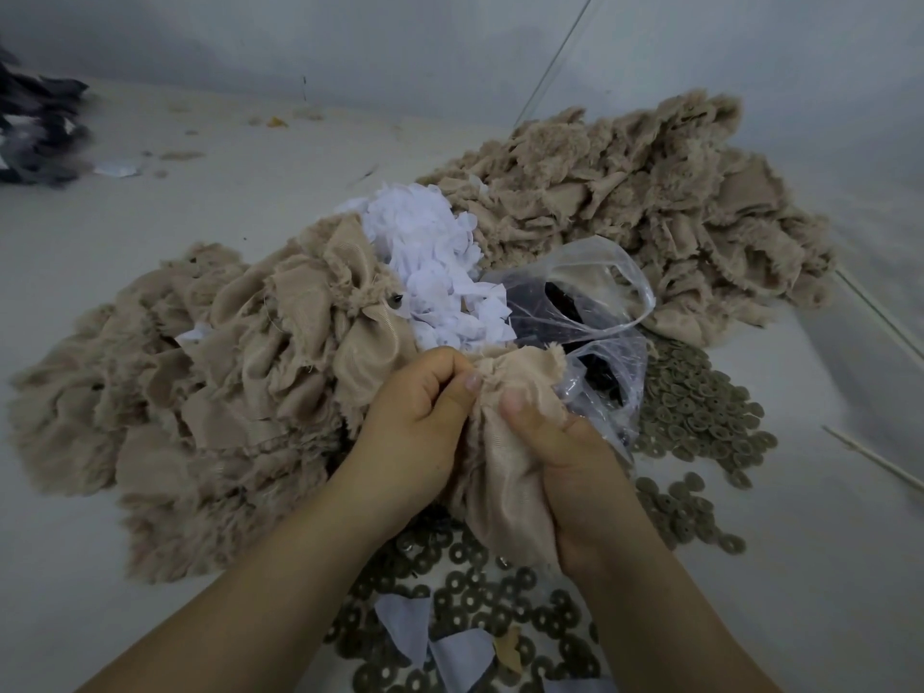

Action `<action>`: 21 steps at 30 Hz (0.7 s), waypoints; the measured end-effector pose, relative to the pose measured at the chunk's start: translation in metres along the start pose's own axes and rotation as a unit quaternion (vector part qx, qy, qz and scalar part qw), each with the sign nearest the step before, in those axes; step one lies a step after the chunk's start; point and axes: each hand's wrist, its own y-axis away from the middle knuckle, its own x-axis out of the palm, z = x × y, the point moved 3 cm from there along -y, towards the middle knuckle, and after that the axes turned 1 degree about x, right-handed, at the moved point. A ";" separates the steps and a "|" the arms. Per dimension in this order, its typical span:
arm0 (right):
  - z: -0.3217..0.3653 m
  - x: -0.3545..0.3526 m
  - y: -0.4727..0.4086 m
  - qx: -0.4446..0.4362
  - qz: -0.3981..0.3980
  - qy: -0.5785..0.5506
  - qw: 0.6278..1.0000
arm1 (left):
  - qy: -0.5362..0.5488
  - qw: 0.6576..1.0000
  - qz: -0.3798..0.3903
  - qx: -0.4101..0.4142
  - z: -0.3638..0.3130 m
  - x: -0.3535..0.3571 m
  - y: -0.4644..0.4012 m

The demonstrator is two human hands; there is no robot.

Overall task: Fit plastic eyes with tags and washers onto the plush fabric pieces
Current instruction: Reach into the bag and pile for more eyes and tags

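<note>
I see left hand [420, 422] and right hand [565, 457] pinching beige plush piece [505, 472], frame centre | washers [700, 417] lower right | clear bag [590, 312] just above.

You are working over a pale grey surface [210, 227] that fills the frame. On it, left of centre, lies a heap of beige plush pieces [190, 392]; a second beige heap [640, 212] spreads across the upper right. Between them sits a mound of white tags [430, 257], with a clear plastic bag [600, 312] holding dark parts just to its right. Grey-brown washers [700, 417] are scattered at right of centre and across the bottom centre, where a few loose white tags [405, 617] lie among them. In the upper left corner lies a dark fabric pile [40, 127]. Thin pale sticks [875, 457] rest at the right edge.
</note>
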 end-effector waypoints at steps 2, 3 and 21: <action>-0.002 0.001 0.000 -0.010 0.003 0.024 1.000 | 0.005 1.000 -0.010 0.002 0.000 0.000 0.001; -0.002 0.001 0.001 -0.023 -0.004 0.044 0.999 | 0.026 1.000 -0.014 -0.005 0.000 0.000 0.001; 0.001 -0.004 -0.001 -0.053 -0.004 0.064 0.997 | 0.060 0.998 -0.023 -0.012 -0.005 0.002 0.007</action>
